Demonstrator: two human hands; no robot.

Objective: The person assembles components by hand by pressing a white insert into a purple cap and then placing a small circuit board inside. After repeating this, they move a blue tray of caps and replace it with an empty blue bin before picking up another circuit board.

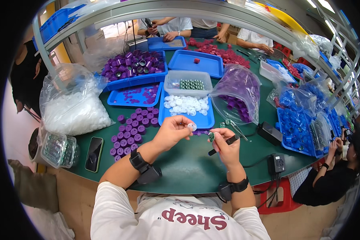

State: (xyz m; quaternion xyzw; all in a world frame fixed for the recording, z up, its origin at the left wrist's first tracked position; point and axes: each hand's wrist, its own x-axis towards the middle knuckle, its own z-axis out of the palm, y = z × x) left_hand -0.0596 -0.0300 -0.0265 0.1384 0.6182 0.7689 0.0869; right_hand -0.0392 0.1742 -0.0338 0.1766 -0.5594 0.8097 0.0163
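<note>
My left hand (172, 133) pinches a small translucent white plastic disc (192, 127) between thumb and fingertips. Just to its right, my right hand (227, 151) grips a small round green circuit board (211, 137) at its fingertips, and a black pen-like tool (230, 140) lies across the same hand. The two held parts are close together but apart. Beyond them, a blue tray (164, 119) bears a heap of white discs (187, 105) and a clear plastic box (171, 83) with rows of green circuit boards (191, 84). Tweezers (239, 130) and loose green boards (223, 125) lie beyond my right hand.
Purple caps (129, 133) stand in rows at left, near a phone (94, 154) and a bag of white parts (72, 110). A bag of purple caps (238, 96) and a blue-parts tray (298, 132) are at right. A metal frame (144, 13) spans overhead. Other people work around the table.
</note>
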